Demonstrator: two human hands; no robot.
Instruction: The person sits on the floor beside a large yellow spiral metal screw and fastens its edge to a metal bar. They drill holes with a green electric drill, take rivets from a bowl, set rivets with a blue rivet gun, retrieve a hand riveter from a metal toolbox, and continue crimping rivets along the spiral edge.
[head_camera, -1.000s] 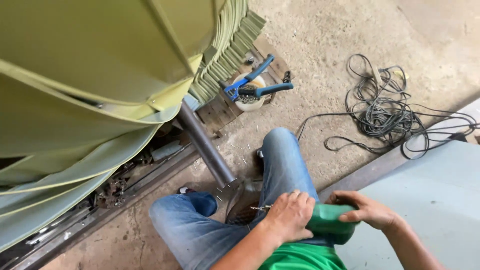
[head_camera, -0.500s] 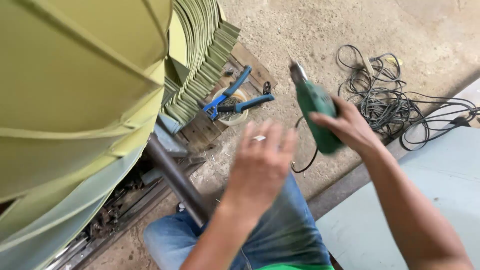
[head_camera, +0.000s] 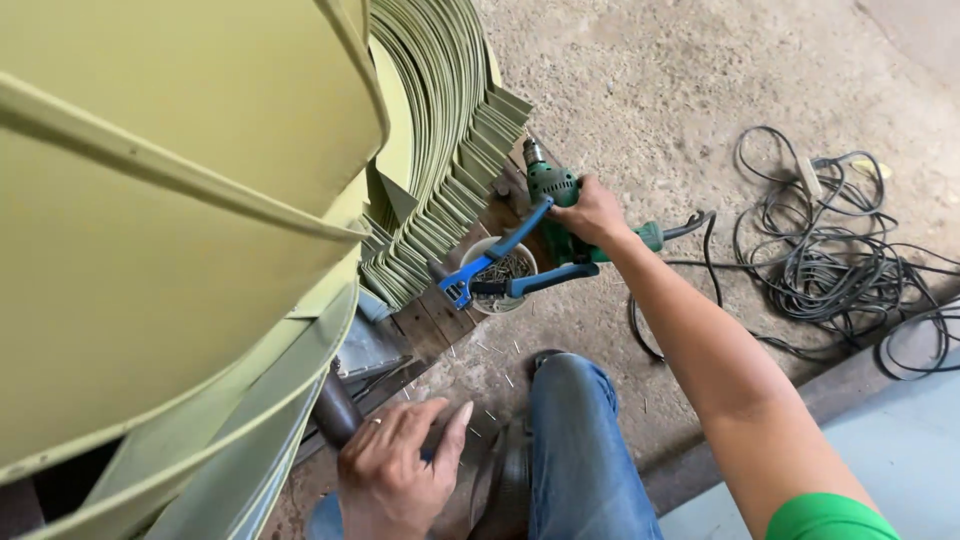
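head view: one green drill (head_camera: 556, 200) gripped in the right hand (head_camera: 592, 212), nose toward the stacked green sheets (head_camera: 440, 150). beside it one blue riveter (head_camera: 500, 265) lies across one small tub (head_camera: 498, 275). the left hand (head_camera: 395, 470), fingers loosely spread, rests by a dark pipe (head_camera: 337, 410). one cable tangle (head_camera: 850, 260) lies well apart on open concrete floor (head_camera: 680, 80).

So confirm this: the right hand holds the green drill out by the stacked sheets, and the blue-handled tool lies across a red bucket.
Not quite. In the head view the right hand does hold the green drill, but the blue-handled tool lies across a small white bucket, not a red one.
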